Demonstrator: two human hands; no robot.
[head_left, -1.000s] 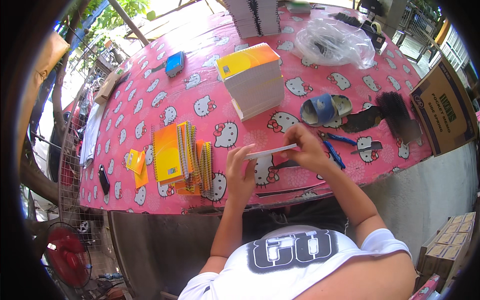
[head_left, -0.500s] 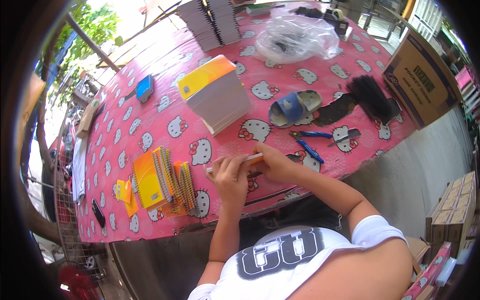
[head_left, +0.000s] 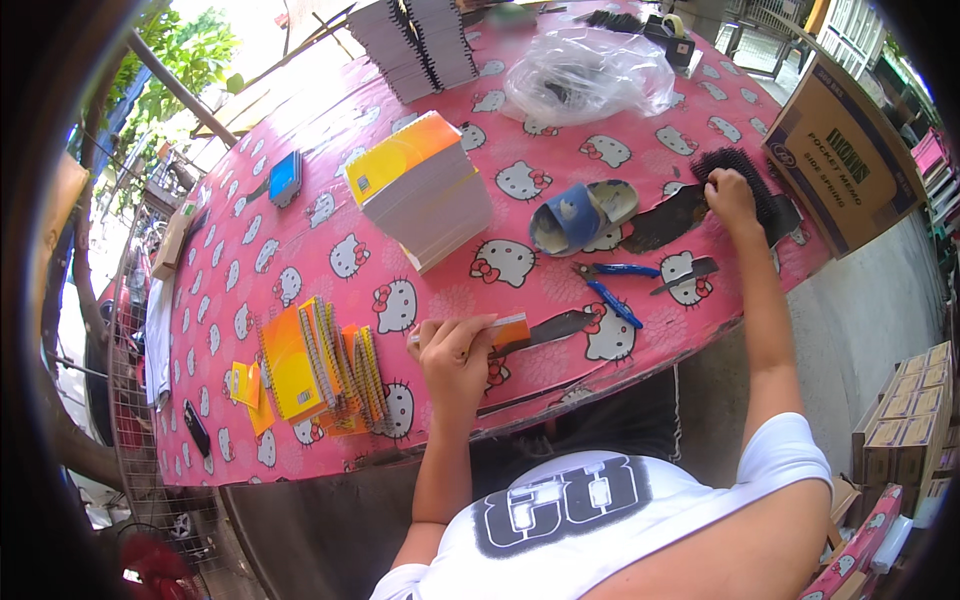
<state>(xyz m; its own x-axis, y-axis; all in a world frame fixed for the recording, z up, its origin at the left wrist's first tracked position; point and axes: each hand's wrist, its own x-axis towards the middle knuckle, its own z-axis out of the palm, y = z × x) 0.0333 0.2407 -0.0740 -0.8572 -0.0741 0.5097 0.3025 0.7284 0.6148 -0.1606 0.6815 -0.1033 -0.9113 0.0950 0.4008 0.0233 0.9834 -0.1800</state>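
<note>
My left hand [head_left: 455, 350] is closed around a small memo pad [head_left: 511, 330] with an orange cover, held on edge just above the near side of the table. Part of the pad is hidden by the fingers. Out to the right, my right hand [head_left: 731, 200] reaches into a bristly pile of black spiral binding coils [head_left: 735, 160], its fingers pinched together at the pile's left part. The fingertips are partly hidden there. Blue-handled cutting pliers [head_left: 618, 270] and a small dark blade [head_left: 685, 276] lie between the two hands.
A thick block of yellow-orange pads [head_left: 430, 205] stands mid-table, beside a blue slipper [head_left: 570, 220]. Spiral-bound notebooks [head_left: 300, 360] are stacked at left. Behind are a clear plastic bag [head_left: 590, 75] and tall coil-bound stacks [head_left: 415, 45]. A cardboard box [head_left: 845, 160] stands at the right edge.
My right hand has let go of the memo pad and moved right and away from me to the black coils. The left hand still holds the pad in nearly the same place.
</note>
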